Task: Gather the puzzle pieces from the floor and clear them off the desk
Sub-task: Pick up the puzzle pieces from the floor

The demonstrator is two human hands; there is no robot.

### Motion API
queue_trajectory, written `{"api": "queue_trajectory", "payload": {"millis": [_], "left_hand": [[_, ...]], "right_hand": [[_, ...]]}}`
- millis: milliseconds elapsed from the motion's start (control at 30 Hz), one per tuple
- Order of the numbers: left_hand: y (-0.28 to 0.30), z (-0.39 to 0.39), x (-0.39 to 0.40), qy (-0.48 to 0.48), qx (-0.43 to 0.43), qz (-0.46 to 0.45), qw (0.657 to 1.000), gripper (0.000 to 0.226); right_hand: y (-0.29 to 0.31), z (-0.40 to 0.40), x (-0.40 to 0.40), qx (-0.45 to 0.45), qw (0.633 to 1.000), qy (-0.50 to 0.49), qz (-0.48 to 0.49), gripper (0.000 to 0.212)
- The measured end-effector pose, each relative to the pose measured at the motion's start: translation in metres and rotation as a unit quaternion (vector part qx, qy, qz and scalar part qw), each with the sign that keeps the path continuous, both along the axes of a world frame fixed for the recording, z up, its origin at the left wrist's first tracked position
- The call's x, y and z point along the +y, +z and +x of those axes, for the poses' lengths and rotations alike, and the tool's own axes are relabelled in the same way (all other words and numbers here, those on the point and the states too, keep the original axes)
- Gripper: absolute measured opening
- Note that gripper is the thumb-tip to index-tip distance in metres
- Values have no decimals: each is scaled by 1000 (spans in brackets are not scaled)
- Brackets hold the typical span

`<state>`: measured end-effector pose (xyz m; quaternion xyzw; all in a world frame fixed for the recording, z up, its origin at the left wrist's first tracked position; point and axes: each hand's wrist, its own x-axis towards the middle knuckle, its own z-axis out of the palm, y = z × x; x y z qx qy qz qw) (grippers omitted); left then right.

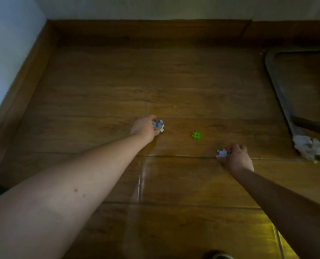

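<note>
My left hand (145, 128) reaches down to the wooden floor (103, 86) and is closed around blue, grey and white puzzle pieces (159, 125) that stick out past the fingers. My right hand (236, 157) is lower and to the right, closed on pale blue-white puzzle pieces (221, 153). A single green puzzle piece with a red spot (197, 135) lies flat on the floor between the two hands, apart from both.
A metal chair or desk frame (279, 92) stands at the right, with crumpled white paper or cloth (308, 146) at its foot. Wooden skirting (148, 28) runs along the far wall and the left wall. A shoe tip (219, 256) shows at the bottom edge.
</note>
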<state>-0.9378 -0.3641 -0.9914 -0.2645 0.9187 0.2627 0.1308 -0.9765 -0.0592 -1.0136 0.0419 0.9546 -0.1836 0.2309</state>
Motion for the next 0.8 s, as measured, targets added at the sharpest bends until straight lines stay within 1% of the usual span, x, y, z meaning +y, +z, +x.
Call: {"api": "queue_trajectory", "payload": {"millis": [133, 200, 333, 433, 500, 667, 800], "left_hand": [[-6, -15, 4, -9, -17, -13, 1000, 61], [-9, -21, 4, -6, -26, -20, 999, 60], [-19, -27, 5, 55, -39, 5, 998, 50], [-21, -31, 5, 51, -64, -6, 997, 40], [-18, -32, 4, 60, -66, -12, 996, 37], [-11, -15, 11, 59, -32, -6, 998, 25], [-5, 12, 22, 54, 3, 40, 998, 34]], "right_hand": [[0, 3, 5, 3, 1000, 6, -27, 36], [0, 3, 5, 3, 998, -1, -61, 35], [6, -2, -6, 7, 993, 35, -114, 42], [12, -6, -22, 8, 988, 59, -143, 48], [12, -11, -33, 8, 986, 58, -154, 52], [9, -24, -60, 4, 988, 77, -136, 55], [6, -30, -77, -28, 993, 78, -86, 55]]}}
